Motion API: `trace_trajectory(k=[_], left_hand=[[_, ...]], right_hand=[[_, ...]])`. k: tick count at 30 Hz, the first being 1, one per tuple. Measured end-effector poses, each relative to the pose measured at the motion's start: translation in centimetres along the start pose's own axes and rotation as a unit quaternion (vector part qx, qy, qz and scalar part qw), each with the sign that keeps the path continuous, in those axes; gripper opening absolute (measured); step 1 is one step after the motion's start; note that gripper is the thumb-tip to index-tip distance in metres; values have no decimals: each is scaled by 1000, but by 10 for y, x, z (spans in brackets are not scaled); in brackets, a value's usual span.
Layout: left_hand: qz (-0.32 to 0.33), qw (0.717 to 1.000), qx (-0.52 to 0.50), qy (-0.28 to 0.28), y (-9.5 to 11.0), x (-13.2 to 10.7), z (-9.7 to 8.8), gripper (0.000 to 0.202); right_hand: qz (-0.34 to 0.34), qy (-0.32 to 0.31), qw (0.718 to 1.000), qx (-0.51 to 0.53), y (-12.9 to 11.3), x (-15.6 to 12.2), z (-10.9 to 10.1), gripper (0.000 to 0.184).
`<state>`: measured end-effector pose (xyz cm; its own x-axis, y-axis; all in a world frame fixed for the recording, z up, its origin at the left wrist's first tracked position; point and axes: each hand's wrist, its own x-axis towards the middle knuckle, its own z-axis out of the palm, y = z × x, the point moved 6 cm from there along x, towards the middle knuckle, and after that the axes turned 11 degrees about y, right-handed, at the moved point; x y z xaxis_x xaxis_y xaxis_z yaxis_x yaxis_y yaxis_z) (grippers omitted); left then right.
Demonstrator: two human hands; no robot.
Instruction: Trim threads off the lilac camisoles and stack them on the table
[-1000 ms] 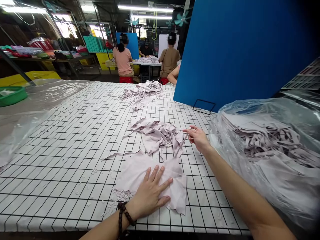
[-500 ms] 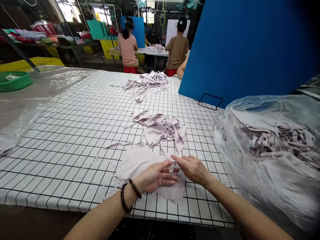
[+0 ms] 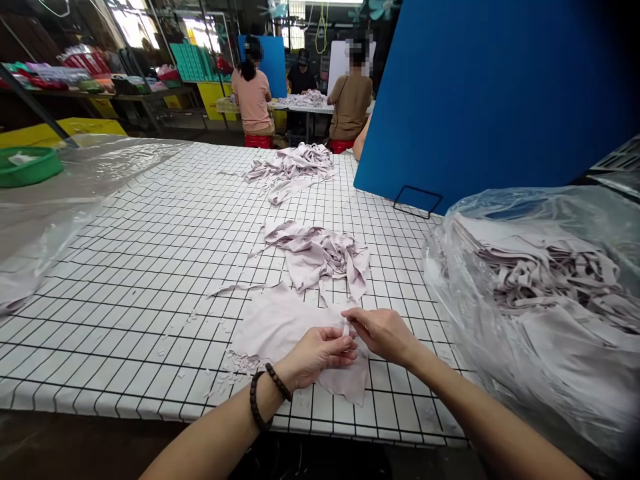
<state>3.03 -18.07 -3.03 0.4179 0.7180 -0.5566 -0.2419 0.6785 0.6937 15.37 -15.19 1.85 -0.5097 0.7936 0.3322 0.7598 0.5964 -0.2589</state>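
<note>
A pale lilac piece of fabric lies spread on the white checked tablecloth in front of me. Over its right part, my left hand pinches a narrow pale fabric strap between thumb and fingers. My right hand is closed on the strap's upper end, with its fingertips just above the left ones. Small fabric scraps lie by the fabric's lower left edge. Just beyond is a crumpled heap of the same fabric with loose straps.
To the right, a clear plastic bag holds stacked lilac pieces. A blue board stands behind it on a black wire foot. Farther back lies another fabric heap. A green basin sits at left. Several people work beyond.
The fingers of my left hand have curled from spread to a pinch on the strap. My right fingers have bent and closed on its upper end. The view has shifted slightly.
</note>
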Motion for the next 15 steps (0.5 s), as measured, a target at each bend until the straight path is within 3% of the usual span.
trace_trajectory(k=[4,8,12,15], left_hand=[[31,998,51,10,-1,1,-1,47],[37,994,104,7,-6,4,-3,52],[40,983,181,0,-13,7,-3,50],[53,966,251,3,-13,7,-2,47]], right_hand=[[48,19,999,-1,9,-1,-1,27],[100,-14,994,48,14,-3,-4,28],[105,-110,960,235,-3,0,-13,44],[109,-213,914,328,-14,0,-11,35]])
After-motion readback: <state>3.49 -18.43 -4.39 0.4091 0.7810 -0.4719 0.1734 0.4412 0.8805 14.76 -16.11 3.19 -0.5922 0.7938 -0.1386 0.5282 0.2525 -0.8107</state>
